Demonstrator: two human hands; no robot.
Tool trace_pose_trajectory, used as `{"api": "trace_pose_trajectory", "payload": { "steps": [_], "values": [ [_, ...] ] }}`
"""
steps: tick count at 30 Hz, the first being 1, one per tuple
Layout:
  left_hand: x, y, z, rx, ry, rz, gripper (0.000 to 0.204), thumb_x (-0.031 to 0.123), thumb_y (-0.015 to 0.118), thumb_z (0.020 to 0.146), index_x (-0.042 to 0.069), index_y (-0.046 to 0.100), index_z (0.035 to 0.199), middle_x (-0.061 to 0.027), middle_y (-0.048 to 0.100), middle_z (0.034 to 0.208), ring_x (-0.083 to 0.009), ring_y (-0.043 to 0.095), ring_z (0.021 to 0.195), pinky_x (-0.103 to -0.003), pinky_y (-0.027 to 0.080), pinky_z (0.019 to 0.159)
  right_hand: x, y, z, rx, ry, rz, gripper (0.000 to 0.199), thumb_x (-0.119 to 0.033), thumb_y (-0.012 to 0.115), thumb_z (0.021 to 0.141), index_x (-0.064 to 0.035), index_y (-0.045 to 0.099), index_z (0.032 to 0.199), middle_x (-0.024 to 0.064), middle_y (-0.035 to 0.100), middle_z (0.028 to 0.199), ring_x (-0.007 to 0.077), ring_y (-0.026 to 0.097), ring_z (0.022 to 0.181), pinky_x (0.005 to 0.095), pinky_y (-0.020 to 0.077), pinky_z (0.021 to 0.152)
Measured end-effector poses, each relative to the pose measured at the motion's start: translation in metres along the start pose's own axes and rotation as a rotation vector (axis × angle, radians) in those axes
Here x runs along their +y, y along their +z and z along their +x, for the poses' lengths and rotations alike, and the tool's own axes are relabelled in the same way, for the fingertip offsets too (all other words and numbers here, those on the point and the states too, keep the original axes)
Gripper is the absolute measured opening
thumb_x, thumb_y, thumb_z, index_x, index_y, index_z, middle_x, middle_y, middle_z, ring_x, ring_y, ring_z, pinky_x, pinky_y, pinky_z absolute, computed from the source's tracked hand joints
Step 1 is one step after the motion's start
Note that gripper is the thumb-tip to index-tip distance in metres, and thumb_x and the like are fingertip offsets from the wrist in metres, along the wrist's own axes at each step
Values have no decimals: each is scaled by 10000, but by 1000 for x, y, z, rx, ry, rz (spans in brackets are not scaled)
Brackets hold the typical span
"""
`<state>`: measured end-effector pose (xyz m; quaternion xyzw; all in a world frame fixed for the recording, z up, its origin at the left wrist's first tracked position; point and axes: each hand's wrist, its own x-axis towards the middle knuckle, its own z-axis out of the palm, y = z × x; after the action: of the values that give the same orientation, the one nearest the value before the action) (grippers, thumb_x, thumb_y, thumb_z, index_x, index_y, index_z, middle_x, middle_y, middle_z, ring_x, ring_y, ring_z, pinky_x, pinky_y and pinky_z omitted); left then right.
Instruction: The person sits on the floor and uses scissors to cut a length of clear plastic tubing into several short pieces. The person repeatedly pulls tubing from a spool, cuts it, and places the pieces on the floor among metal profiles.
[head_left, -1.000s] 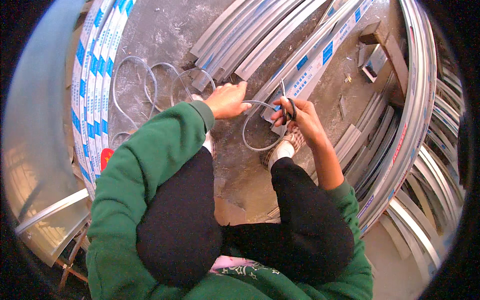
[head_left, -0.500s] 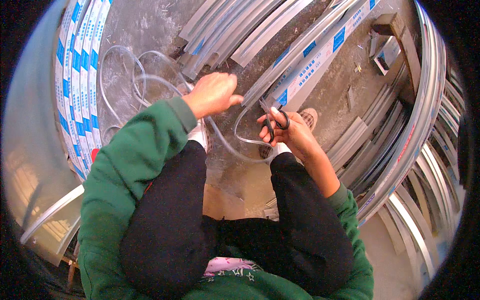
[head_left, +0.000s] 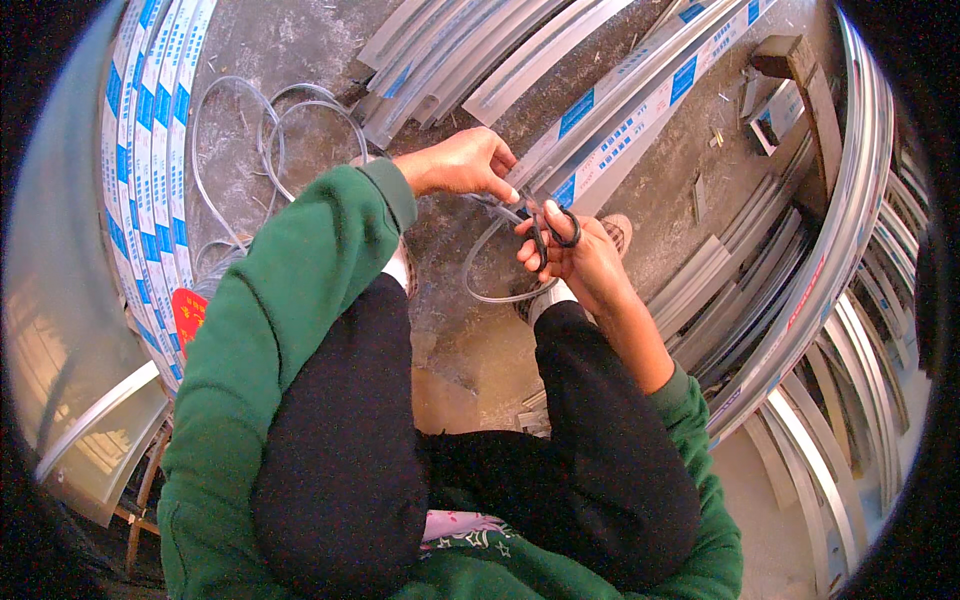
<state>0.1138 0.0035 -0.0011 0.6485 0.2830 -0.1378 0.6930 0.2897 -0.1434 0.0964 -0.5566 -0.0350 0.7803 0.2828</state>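
My right hand [head_left: 580, 255] grips black-handled scissors [head_left: 548, 228], fingers through the loops, blades pointing toward my left hand. My left hand [head_left: 462, 163] pinches a thin grey rubber strip [head_left: 492, 290] just beside the scissor blades. The strip curves down in a loop below both hands, over the concrete floor between my knees. More of the same grey strip [head_left: 262, 130] lies coiled on the floor to the left of my left arm. I am crouched, in green sleeves and black trousers.
Long metal profiles with blue and white film [head_left: 640, 110] run diagonally past my hands. More such profiles [head_left: 150, 180] lie at the left, bare silver ones [head_left: 840, 300] at the right. A small metal offcut [head_left: 775, 120] and a red item [head_left: 188, 312] rest on the concrete floor [head_left: 470, 350].
Both hands have risen and come closer together; the scissors now sit right beside my left fingers on the strip. The view has shifted slightly with my head.
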Motion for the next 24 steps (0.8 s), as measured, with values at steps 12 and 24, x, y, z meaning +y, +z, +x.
{"api": "trace_pose_trajectory", "payload": {
  "steps": [12, 24],
  "values": [
    [24, 15, -13, 206, -69, 136, 579, 320, 847, 648, -43, 699, 1074, -189, 725, 997, -264, 709, 943, -351, 547, 851, 5, -1, -16, 68, -24, -12, 443, -416, 547, 989, 18, 634, 1004, 93, 683, 762, 144, 647, 618, 255, 527, 526],
    [23, 23, -12, 301, -33, 183, 555, 336, 843, 609, -39, 717, 998, -212, 714, 953, -322, 705, 900, -380, 543, 815, -152, -105, 56, 530, -598, -274, 422, -406, 615, 955, 13, 658, 982, 44, 659, 764, 109, 598, 636, 227, 472, 579]
  ]
}}
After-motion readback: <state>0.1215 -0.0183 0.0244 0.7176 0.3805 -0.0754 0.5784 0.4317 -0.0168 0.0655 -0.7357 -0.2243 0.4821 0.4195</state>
